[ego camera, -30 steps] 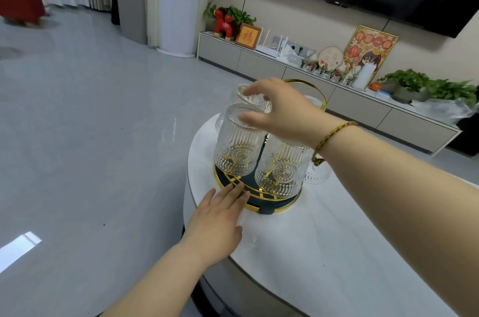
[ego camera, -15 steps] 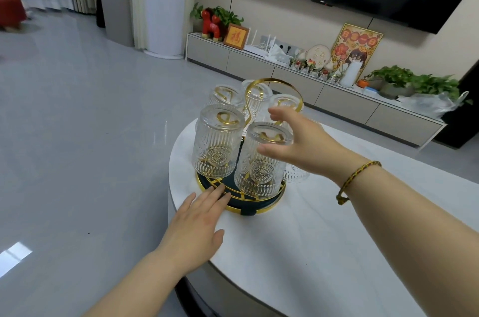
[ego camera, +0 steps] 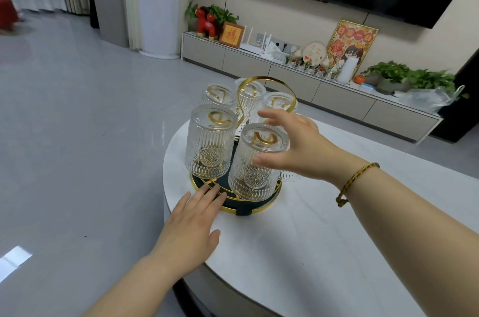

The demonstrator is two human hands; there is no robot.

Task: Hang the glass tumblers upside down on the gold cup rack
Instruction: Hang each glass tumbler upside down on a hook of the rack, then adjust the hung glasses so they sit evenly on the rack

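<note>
Five tumblers hang inverted on the gold cup rack (ego camera: 267, 88); the nearest tumbler (ego camera: 255, 161) stands upright just left of the open, empty right hand (ego camera: 293, 145).

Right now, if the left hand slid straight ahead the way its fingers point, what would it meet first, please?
The left hand lies flat on the table, fingertips already at the gold cup rack's base ring. Going on, it would likely press into that ring, then the near-left glass tumbler hanging above; depth is unclear.
</note>
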